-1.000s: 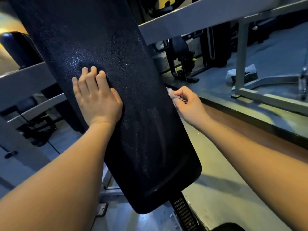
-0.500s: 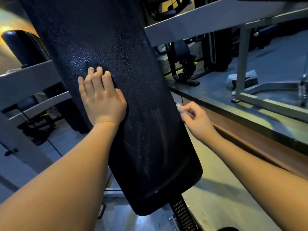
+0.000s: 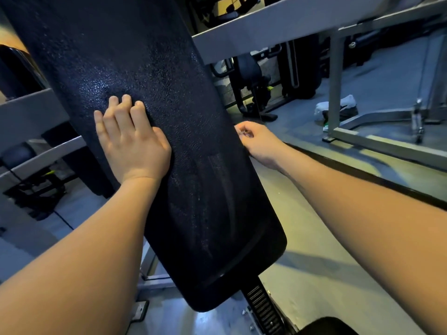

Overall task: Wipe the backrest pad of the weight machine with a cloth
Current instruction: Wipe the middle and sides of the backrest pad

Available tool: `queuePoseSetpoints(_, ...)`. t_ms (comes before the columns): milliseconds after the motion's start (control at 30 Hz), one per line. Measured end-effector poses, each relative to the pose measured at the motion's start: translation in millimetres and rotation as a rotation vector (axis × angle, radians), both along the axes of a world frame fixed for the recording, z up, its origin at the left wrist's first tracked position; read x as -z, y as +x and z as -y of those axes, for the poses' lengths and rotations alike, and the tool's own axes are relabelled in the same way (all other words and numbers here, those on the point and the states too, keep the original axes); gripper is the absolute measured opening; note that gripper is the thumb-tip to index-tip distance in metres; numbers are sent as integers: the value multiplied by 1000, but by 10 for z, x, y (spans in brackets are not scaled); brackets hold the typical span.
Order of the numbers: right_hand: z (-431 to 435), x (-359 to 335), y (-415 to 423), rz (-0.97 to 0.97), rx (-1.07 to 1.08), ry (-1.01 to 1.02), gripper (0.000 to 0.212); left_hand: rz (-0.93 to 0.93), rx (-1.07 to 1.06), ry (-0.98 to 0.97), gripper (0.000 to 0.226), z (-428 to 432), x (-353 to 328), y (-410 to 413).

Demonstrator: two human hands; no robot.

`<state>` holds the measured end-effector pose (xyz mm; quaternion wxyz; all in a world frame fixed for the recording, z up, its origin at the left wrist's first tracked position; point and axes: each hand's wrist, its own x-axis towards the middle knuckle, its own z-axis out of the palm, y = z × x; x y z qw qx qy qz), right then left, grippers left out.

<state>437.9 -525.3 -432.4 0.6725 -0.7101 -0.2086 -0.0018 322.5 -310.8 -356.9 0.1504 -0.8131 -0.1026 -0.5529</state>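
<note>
Mid-wipe, judging by faint streaks low on backrest pad [image 3: 150, 117]. Left hand [image 3: 131, 143] spread flat, bracing; right hand [image 3: 260, 143] curled at right edge, cloth barely discernible.

Two bare forearms, sleeveless to the frame edge, left hand [image 3: 130, 143] and right hand [image 3: 260, 143] without rings

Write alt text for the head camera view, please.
A person's left hand lies flat on a black textured backrest pad, while the right hand, closed, touches the pad's right edge. Grey metal machine frames stand behind.
</note>
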Motion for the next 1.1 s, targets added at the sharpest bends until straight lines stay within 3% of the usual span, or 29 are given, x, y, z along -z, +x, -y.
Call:
queuePoseSetpoints(100,267,347,-160,-130,-126,-212,19,-21,0,-19,49,18,2,-8)
queuePoseSetpoints(200,339,231,-148,-93,-118,-346,19,-30,-1,-29,49,25,-2,-19)
queuePoseSetpoints(333,223,-100,-84,55,67,-49,11,-25,-6,-13,51,14,-3,-13)
queuePoseSetpoints(400,230,-9,-172,115,87,-54,9,-22,-6,-13,50,11,-9,-14)
queuePoseSetpoints(600,571,673,-466,-57,-59,-460,20,-37,17,-35,50,42,-5,-40)
queuePoseSetpoints(767,340,112,-611,29,142,-111,19,-21,19,-25,50,45,-4,-50)
queuePoseSetpoints(833,200,108,-670,61,243,-165,25,-19,23,-15,50,36,-5,-51)
queuePoseSetpoints(967,236,457,-821,26,146,-205,33,-28,22,-15,50,26,-3,-47)
queuePoseSetpoints(1100,193,258,-702,193,177,-213,37,-24,15,-7,50,20,-5,-40)
